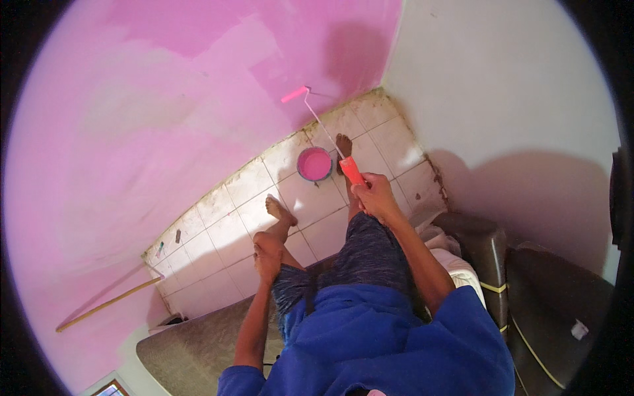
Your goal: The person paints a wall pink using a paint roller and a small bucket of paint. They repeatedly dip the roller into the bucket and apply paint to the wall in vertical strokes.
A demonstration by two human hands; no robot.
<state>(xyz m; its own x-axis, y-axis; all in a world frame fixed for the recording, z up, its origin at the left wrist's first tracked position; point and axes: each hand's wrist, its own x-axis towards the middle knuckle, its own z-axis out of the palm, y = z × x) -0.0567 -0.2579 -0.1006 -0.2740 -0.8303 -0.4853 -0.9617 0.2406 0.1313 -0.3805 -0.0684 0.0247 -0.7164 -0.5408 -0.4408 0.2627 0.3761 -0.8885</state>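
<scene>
My right hand [375, 197] is wrapped round the orange handle of a paint roller [348, 165]. Its thin bent metal rod reaches away from me to a pink roller head [295, 94], which is at the pink wall [264, 79]; whether it touches cannot be made out. My left hand [268, 254] rests on my left knee, its fingers bent over it. Between my bare feet, on the tiles, stands a round bucket [314, 164] with pink paint inside. Darker, fresh-looking pink covers part of the wall round the roller head.
A white wall [502, 72] meets the pink one at the right corner. Dark wrapped furniture [470, 237] stands at my right. Beneath me is a brown patterned surface [191, 343]. A wooden stick [109, 303] leans at the left. Small bits lie on the tiled floor [231, 237].
</scene>
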